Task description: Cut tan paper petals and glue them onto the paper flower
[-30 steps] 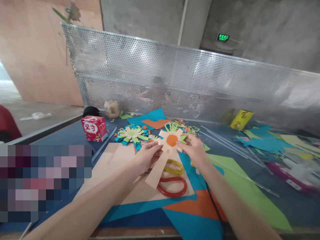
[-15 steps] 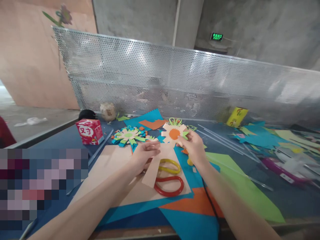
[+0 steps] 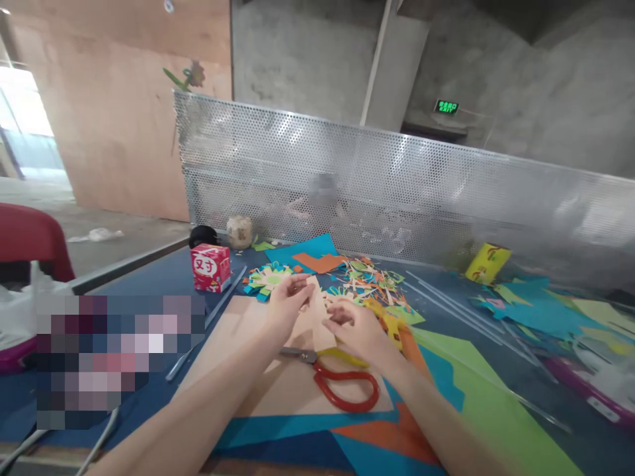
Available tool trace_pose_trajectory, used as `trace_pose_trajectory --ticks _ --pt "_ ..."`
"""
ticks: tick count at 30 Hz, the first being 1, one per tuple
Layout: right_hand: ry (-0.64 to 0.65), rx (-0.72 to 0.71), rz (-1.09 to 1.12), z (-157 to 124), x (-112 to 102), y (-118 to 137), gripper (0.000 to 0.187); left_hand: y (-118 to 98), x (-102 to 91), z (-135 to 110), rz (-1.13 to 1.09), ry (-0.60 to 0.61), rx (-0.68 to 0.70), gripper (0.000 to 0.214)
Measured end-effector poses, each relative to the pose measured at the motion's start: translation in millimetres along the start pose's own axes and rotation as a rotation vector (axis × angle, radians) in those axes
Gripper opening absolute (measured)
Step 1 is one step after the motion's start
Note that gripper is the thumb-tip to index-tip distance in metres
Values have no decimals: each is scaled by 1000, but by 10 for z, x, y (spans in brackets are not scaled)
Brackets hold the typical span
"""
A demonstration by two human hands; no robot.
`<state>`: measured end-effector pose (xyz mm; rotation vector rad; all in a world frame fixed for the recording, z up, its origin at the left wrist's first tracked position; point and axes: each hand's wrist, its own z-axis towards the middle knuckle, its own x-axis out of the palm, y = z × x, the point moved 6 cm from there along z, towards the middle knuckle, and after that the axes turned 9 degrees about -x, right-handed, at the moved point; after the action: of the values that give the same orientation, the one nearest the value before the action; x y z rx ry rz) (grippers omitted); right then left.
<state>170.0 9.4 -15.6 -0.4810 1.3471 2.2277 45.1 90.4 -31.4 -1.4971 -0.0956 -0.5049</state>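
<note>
My left hand [image 3: 288, 304] pinches a beige paper strip [image 3: 323, 334] near its upper end and holds it over a beige sheet [image 3: 213, 357]. Just right of the strip, my right hand [image 3: 360, 327] has its fingers loosely bent and apart; whether a fingertip touches the strip I cannot tell. Scissors with a red and a yellow handle [image 3: 364, 403] lie on the sheet below the hands, their blades partly under my left forearm. A layered paper flower [image 3: 268, 281] rests beyond my left hand. Another flower behind the hands is mostly hidden.
Paper scraps [image 3: 374, 277] are heaped behind my hands. A yellow glue gun [image 3: 391, 324] lies to the right, above a green sheet [image 3: 476, 370]. Clear sticks [image 3: 451, 307], a pink box [image 3: 211, 268] and a yellow box [image 3: 489, 263] surround the work. A perforated metal panel [image 3: 288, 152] borders the back.
My right hand has let go of the beige and orange flower and moved in beside the strip. My left hand still holds the strip, now more upright. The camera view has shifted.
</note>
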Motion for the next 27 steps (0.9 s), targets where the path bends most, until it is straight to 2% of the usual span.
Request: trace_pose_trajectory --ticks 2,6,9,11,13,17,18,21,25,27 --pt "-5 34 54 16 60 -13 9 -29 27 -33 -16 20 -23 35" --pt "-150 51 46 65 -106 -89 12 41 166 -121 126 188 -222 34" --pt "-122 48 3 57 -174 -115 14 39 199 -149 259 230 -222 22" --pt "-93 34 -85 -13 -188 -74 16 12 174 -135 245 211 -192 18" --pt "-12 39 -235 -140 -166 1 23 -4 113 -99 178 166 -186 18" --pt "344 35 -449 -477 -2 177 40 1 -20 -6 49 58 -180 20" --pt "393 30 -474 -538 24 216 43 4 -36 13 32 43 -172 20" --pt "464 9 -534 -592 95 287 47 -8 -44 40 1 20 -141 18" --pt "506 8 -670 -467 204 277 54 -104 -69 36 -55 -9 -97 19" --pt "506 36 -769 -420 215 268 51 -185 -138 52 -91 -57 -55 19"
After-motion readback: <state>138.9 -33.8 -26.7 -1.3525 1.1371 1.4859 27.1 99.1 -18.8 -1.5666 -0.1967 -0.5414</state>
